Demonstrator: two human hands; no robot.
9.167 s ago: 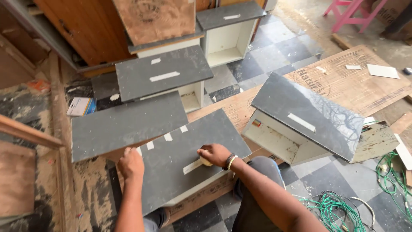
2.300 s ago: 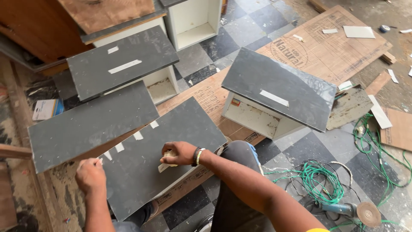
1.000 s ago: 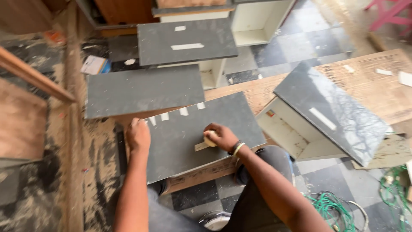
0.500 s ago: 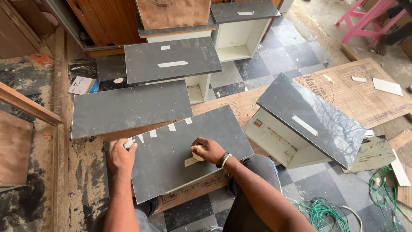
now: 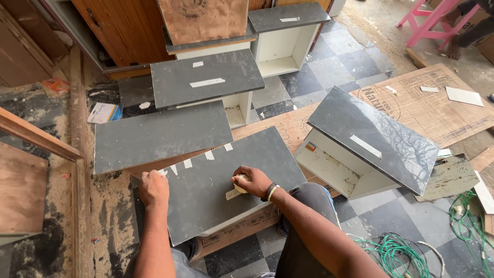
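Note:
A dark grey laminated drawer front (image 5: 226, 180) lies tilted in front of me, on a box resting against my knee. My left hand (image 5: 153, 188) presses down on its upper left corner, fingers curled over the edge. My right hand (image 5: 250, 181) rests near the panel's middle, closed on a small pale roll of masking tape (image 5: 240, 181), with a strip of tape (image 5: 232, 194) stuck to the panel just under it. Several short tape pieces (image 5: 198, 158) line the panel's top edge.
Another grey panel (image 5: 162, 136) lies just beyond. Grey-fronted white drawer boxes stand behind (image 5: 208, 80), at the far back (image 5: 285, 31) and at right (image 5: 368, 141). Plywood sheets (image 5: 437, 103), green cable (image 5: 406, 247), sawdust floor and a pink stool (image 5: 429, 23) surround me.
My view swung about while my hands stayed on the panel. My right hand shifted slightly along the tape strip at the panel's middle; my left hand keeps to the upper left corner.

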